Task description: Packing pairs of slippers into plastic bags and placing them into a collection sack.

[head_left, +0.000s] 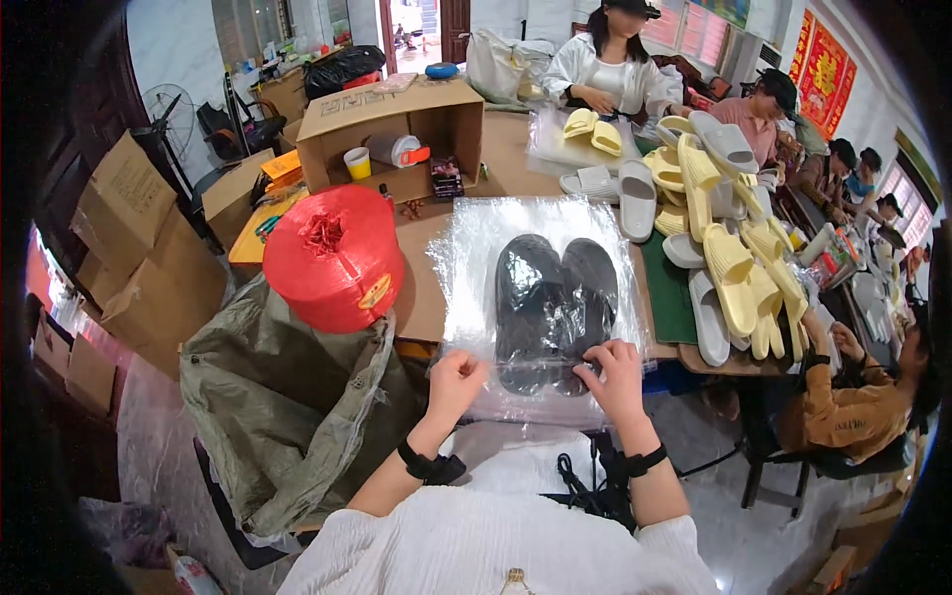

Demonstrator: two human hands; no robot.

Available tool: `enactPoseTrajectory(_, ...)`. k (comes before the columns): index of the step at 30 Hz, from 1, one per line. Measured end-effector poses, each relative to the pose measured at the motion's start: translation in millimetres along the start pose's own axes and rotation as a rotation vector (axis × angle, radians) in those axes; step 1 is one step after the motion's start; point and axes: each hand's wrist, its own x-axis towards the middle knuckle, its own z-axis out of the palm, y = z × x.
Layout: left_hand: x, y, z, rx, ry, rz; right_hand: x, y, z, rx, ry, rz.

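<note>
A pair of black slide slippers (529, 283) lies side by side inside a clear plastic bag (466, 248) in front of me. My left hand (456, 381) is closed in a pinch at the bag's near left edge. At the near right, my right hand (613, 375) pinches the bag's film beside the end of the right slipper. The bag's near edge stretches between both hands, and the slippers show through the shiny film.
A big red roll of plastic twine (337, 260) and an open green woven sack (288, 407) are on my left. An open cardboard box (392, 124) stands behind. Yellow and grey slippers (729, 268) pile up on the right. Co-workers (610, 69) sit beyond and to the right.
</note>
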Motion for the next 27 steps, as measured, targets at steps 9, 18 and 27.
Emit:
enactPoseTrajectory(9,12,28,10,-0.028,-0.113,-0.06,1,3,5,0.023,-0.042,0.033)
enactPoseTrajectory(18,32,39,22,-0.227,-0.353,-0.187,1,4,-8,0.144,-0.027,0.084)
enactPoseTrajectory(27,28,74,9,-1.045,-0.447,-0.492,-3,1,-25,0.775,-0.011,0.561)
